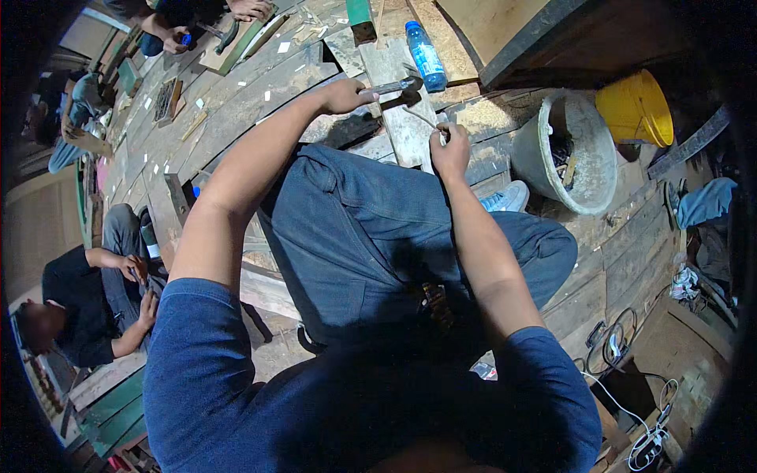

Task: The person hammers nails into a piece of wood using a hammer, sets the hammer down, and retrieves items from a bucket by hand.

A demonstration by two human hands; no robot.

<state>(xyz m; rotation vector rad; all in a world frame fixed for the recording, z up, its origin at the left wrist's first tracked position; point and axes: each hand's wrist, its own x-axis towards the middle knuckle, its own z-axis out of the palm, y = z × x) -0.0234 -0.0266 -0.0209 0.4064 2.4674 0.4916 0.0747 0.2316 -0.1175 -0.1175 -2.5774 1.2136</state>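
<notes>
My left hand (344, 96) is closed around the handle of a hammer (410, 83). The hammer's dark head hangs over a pale, worn wooden board (406, 142) in front of my knees. In my right hand (451, 150), pinched between the fingers, is a thin pale rod (420, 117). It slants up and left from my fingers over the board, its far end close below the hammer head. Whether the rod's tip touches the board I cannot tell.
Just beyond the board lies a blue-labelled plastic bottle (426, 57). A grey-crusted bucket (583, 154) and a yellow bucket (637, 109) stand to the right. Wood scraps litter the plank floor (292, 83). Co-workers sit at left and far left; another hammer (229, 35) lies beside one's hands.
</notes>
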